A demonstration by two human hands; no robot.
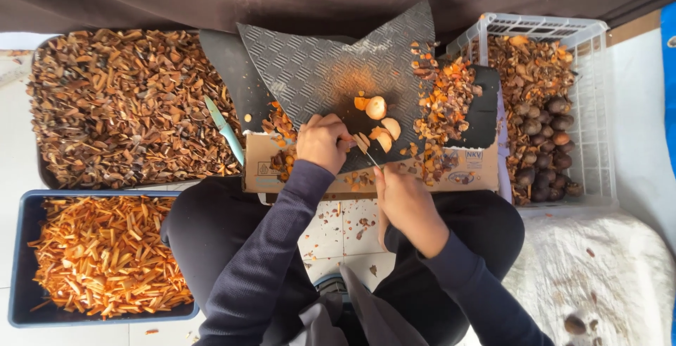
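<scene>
bright, even daylight; sharp focus

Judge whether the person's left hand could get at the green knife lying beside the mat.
Probably yes. The green knife lies uncovered just left of the left hand, with nothing between them, though that hand is now pressing a nut piece.

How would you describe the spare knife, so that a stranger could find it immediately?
Start at the big tray of brown husk chips at upper left. Along its right edge, beside the black textured mat, lies the spare knife. Its pale green handle sets it apart from the brown and orange scraps around it, and no hand touches it.
</scene>
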